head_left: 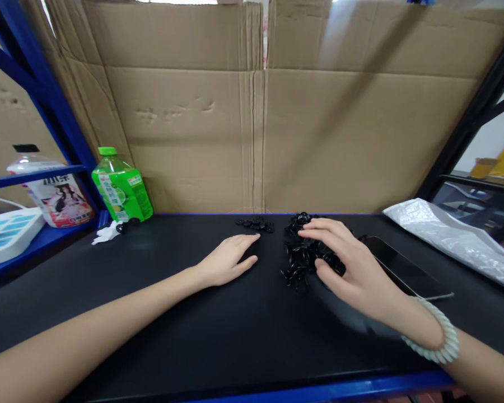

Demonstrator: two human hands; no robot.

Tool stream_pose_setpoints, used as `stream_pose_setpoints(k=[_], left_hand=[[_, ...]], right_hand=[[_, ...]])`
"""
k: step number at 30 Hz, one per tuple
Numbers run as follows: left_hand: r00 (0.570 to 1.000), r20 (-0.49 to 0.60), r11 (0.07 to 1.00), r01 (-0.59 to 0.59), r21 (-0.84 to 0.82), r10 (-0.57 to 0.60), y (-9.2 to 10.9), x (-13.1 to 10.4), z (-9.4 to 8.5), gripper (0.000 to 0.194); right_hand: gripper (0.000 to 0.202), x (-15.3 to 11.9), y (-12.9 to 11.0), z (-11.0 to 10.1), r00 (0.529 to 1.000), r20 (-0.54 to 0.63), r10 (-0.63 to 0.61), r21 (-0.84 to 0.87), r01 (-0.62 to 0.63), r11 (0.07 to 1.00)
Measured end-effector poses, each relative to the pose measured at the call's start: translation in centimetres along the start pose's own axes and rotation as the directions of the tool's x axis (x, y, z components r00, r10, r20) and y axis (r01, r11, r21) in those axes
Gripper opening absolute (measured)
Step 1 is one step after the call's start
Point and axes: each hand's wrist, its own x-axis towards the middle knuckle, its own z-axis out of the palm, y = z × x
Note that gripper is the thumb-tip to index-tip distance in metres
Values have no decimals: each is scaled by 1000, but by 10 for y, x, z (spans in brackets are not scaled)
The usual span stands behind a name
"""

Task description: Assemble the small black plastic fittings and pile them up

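On the black tabletop, my left hand lies palm down with its fingers stretched out and the thumb apart. Just beyond its fingertips is a small group of black, round parts. My right hand, a pale beaded bracelet on its wrist, hovers over or touches a heap of glossy black curved pieces. Its fingers are spread, with nothing visibly gripped. The hand covers part of the heap, and what kind of pieces they are I cannot make out.
A dark phone-like slab lies right of the heap, near a silvery bubble-wrap bag. At the left stand a green bottle, a crumpled white tissue and a second bottle. Cardboard walls off the back.
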Motion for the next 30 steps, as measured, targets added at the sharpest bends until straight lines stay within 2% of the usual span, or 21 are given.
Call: stream_pose_setpoints(k=[4,7,9,11,15,17,19,21,24,27,30], left_hand=[[999,11,999,-39,10,39,9,-1,-5,32],[991,89,995,-95,-17,97,11,-1,-13,34],[982,143,992,-118,-43,123,10,-1,-18,34],[976,168,990,-130,-46,136,10,-2,-22,32],[978,85,982,-188,-18,189,11,-2,-22,21],[977,3,976,-212,-58,212,16,-3,-21,19],[975,-91,966,-216,-140,205,24,-4,-20,20],[967,-188,950,-215,-227,174,37,-6,-19,20],[949,-280,910,-240,-339,146,59,-11,-18,18],[940,-300,854,-284,-436,159,80,-18,-16,18],[933,-309,794,-326,-513,184,91,-23,-12,22]], right_hand=[[36,-6,-10,7,997,47,-54,106,49,993],[36,-7,-12,9,995,83,-63,208,45,977],[35,-9,-16,10,990,135,-43,295,1,955],[33,-11,-22,10,969,247,-15,393,-86,916],[37,-16,-32,17,873,482,-71,517,-218,828],[41,-18,-31,22,846,525,-98,547,-247,800],[43,-19,-27,29,841,536,-73,593,-314,742],[45,-21,-21,35,841,541,-4,662,-424,618],[50,-21,-14,42,813,579,64,755,-564,334],[46,-19,-13,42,758,652,23,756,-652,57],[33,-17,-17,40,743,667,-46,737,-668,-105]])
